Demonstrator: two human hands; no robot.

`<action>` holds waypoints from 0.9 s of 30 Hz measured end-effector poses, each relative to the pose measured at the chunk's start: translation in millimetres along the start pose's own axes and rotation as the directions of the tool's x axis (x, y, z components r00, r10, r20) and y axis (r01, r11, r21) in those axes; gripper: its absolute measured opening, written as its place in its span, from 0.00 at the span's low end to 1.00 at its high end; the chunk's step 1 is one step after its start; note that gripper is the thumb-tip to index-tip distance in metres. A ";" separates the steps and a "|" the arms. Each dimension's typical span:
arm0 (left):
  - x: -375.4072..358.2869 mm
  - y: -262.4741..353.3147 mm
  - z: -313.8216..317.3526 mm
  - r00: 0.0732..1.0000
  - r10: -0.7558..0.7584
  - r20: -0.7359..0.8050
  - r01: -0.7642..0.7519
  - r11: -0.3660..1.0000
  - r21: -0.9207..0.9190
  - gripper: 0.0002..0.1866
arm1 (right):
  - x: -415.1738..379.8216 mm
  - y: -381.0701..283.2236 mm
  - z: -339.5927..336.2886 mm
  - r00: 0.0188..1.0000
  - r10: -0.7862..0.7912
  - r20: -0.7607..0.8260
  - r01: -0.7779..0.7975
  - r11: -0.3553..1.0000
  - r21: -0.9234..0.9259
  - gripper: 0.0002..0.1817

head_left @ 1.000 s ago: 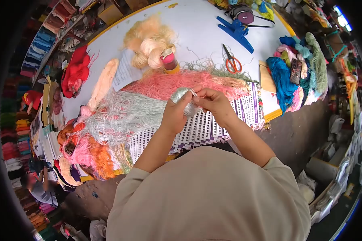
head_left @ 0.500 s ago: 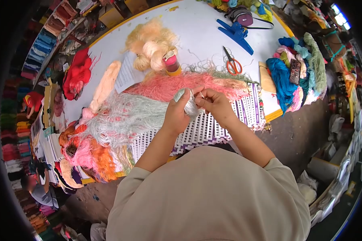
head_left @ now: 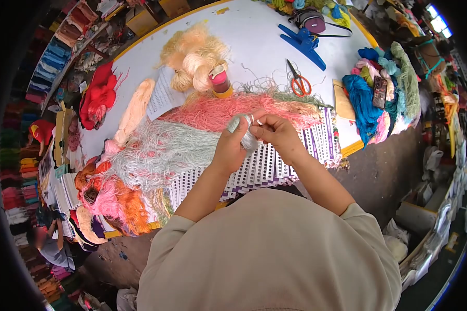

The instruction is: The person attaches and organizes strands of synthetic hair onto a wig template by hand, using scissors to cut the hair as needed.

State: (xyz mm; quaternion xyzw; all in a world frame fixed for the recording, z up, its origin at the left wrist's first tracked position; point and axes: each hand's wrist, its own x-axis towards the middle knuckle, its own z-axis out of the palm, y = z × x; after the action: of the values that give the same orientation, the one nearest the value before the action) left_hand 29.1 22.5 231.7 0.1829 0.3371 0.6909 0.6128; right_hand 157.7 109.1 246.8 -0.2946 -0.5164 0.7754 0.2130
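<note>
My left hand (head_left: 229, 147) is closed around a small bundle of pale grey-white yarn (head_left: 249, 141). Against the right side of that bundle, my right hand (head_left: 277, 136) pinches a strand of it between thumb and fingers. Beneath and left of the hands spreads loose pale grey yarn (head_left: 184, 141), with coral-pink yarn (head_left: 218, 112) just beyond. Punched white cards with purple edges (head_left: 254, 168) lie in a row under my hands.
Orange-handled scissors (head_left: 300, 85), a blue clamp-like object (head_left: 304, 44) and a thread cone (head_left: 220, 83) are farther back. Cream yarn (head_left: 194, 57) lies behind, blue yarn (head_left: 361, 103) right, red yarn (head_left: 99, 96) left. Two people (head_left: 41, 132) (head_left: 54, 249) are at far left.
The fingers of both hands have shifted slightly around the pale bundle, which has turned a little between them. Both hands remain in nearly the same place.
</note>
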 end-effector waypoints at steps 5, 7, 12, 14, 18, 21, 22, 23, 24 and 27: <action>1.4 0.8 6.8 0.999 -0.027 -0.019 0.027 1.000 -0.011 0.28 | 3.5 7.8 -11.3 0.999 0.037 0.005 -0.037 0.999 0.028 0.06; 2.6 -0.2 3.9 0.999 -0.030 -0.014 0.029 0.999 -0.034 0.28 | 2.5 6.0 -12.1 0.998 0.058 0.001 -0.058 0.998 0.025 0.06; 5.0 -0.6 6.7 0.999 -0.034 -0.001 0.034 0.997 -0.065 0.27 | 1.4 5.8 -11.1 1.000 0.009 0.000 -0.009 0.999 0.038 0.06; 5.0 -1.1 11.1 1.000 -0.026 -0.009 0.026 0.999 -0.019 0.27 | -0.5 2.4 -10.0 1.000 0.005 0.004 -0.005 1.000 -0.003 0.06; 5.4 -2.7 10.3 0.999 -0.032 -0.001 0.032 0.999 -0.033 0.26 | -1.7 2.6 -10.5 1.000 -0.006 0.002 0.006 1.000 0.006 0.06; 5.2 -3.1 9.9 1.000 -0.026 -0.015 0.025 0.997 -0.067 0.26 | -2.6 2.4 -13.9 0.999 -0.014 0.029 0.013 1.000 0.028 0.05; 4.5 -2.3 8.2 1.000 -0.018 -0.010 0.017 0.997 -0.077 0.25 | -3.0 2.8 -15.9 0.999 -0.014 0.029 0.014 1.000 0.026 0.05; 3.9 -1.8 7.5 1.000 -0.010 -0.004 0.009 0.996 -0.088 0.24 | -3.4 3.8 -18.3 0.999 0.031 0.017 -0.031 0.999 0.015 0.05; 3.3 -1.9 8.1 1.000 -0.009 -0.003 0.008 0.996 -0.089 0.24 | -3.9 4.2 -19.5 0.997 0.076 0.004 -0.076 0.997 0.005 0.04; 1.0 -5.2 7.9 0.998 0.015 -0.061 -0.018 0.999 -0.049 0.20 | -9.4 -1.4 -18.0 0.996 0.087 0.007 -0.087 0.989 0.119 0.05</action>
State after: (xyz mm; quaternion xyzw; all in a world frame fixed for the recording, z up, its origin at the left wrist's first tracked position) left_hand 37.9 25.4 233.5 0.1495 0.3367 0.7093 0.6009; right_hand 176.8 115.8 245.1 -0.3030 -0.4562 0.8135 0.1956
